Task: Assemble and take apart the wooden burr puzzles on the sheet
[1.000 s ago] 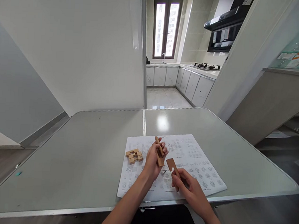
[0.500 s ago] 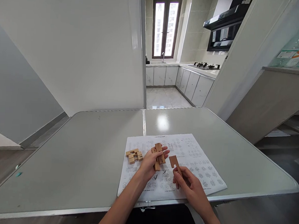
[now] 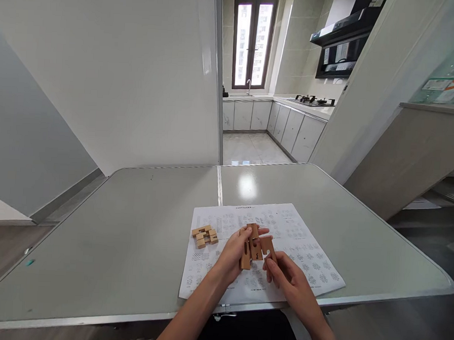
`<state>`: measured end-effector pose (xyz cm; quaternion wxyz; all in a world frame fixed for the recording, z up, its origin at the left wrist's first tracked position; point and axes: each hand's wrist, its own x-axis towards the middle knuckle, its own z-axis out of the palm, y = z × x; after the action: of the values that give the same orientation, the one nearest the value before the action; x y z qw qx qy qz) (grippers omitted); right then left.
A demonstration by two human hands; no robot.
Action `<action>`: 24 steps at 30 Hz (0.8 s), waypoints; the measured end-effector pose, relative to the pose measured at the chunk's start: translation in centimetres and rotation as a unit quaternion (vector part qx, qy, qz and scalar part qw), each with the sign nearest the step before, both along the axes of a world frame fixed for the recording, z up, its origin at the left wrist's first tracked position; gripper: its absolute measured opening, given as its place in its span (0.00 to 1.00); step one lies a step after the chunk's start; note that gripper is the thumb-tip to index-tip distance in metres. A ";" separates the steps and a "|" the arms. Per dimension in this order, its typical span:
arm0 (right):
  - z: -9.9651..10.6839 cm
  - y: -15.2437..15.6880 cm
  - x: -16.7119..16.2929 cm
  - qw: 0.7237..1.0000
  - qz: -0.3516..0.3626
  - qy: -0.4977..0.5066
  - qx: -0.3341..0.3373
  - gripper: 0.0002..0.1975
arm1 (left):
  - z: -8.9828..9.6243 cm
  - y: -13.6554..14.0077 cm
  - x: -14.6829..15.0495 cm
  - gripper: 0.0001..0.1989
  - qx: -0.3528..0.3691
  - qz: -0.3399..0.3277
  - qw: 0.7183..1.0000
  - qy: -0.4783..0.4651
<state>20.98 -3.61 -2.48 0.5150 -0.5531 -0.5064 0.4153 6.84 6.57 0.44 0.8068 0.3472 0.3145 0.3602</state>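
While the head camera looks down, the left hand holds brown wooden pieces over a white paper. Its thumb presses on top, and some fingers poke out past the far side. One of these pieces has a dark mark on it, like a number. The right hand pinches a flat brown piece with a little notch, with the thumb and fingers closed on its lower end. This flat piece is just beside the ones in the left hand, but I cannot tell if they touch.

Near the left edge of the paper sits a bunch of lighter wooden blocks, put together, with a dark mark on one. Small drawings cover the paper, which lies on a big gray-green table. Past the table is a kitchen with a window and a stove.
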 end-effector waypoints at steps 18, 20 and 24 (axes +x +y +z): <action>0.1 -0.3 0.3 0.999 0.047 0.010 -0.014 0.18 | 0.3 -1.9 1.0 0.14 0.029 0.013 0.999 -0.044; 0.1 -0.5 0.4 0.998 0.049 0.030 -0.011 0.18 | 0.5 -1.5 0.7 0.12 0.012 0.047 0.998 -0.040; 0.0 -0.7 0.5 0.996 0.050 0.072 -0.008 0.19 | 0.6 -0.8 0.5 0.11 -0.057 0.094 0.991 -0.075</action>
<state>21.44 -4.30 -2.51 0.5245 -0.4999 -0.4912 0.4835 7.35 5.80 1.00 0.8088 0.2416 0.3042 0.4415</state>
